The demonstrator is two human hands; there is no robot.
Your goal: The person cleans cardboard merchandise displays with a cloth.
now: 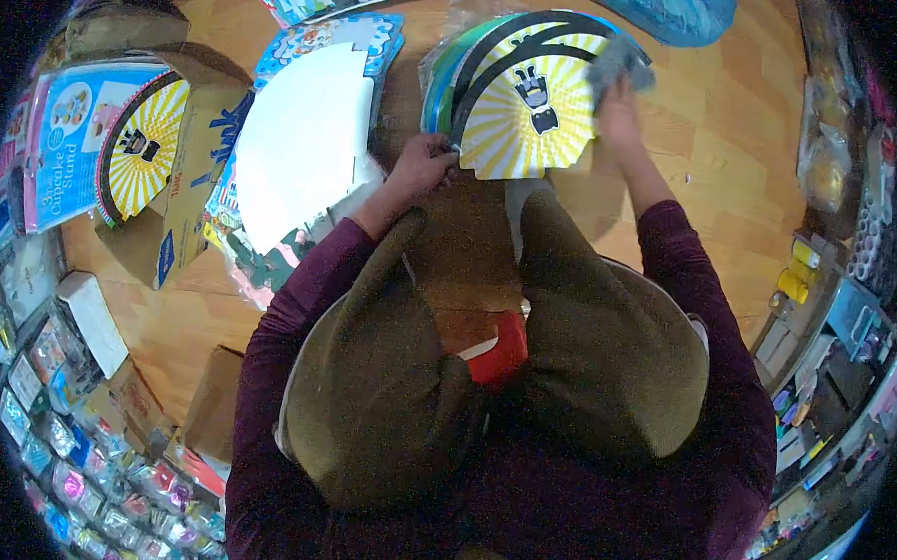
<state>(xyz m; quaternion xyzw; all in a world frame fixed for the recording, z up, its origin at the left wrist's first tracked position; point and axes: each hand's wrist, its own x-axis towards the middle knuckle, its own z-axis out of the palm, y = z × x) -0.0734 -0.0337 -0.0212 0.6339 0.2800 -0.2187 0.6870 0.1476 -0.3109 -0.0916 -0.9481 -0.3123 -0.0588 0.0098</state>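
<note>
A fan-shaped cardboard piece with a yellow-and-white sunburst, a black curved border and a small cartoon figure lies on top of similar pieces, just beyond my knees. My left hand is closed at its near left corner, fingers pinching the edge. My right hand holds a grey cloth against its right edge; both are slightly blurred. Left of the pile, a plain white fan-shaped piece rests on colourful printed packs.
A cardboard box at the left stands by a blue cupcake stand pack and another sunburst piece. A blue plastic bag lies far right. Packaged goods line the left; shelves the right. Something red sits between my legs.
</note>
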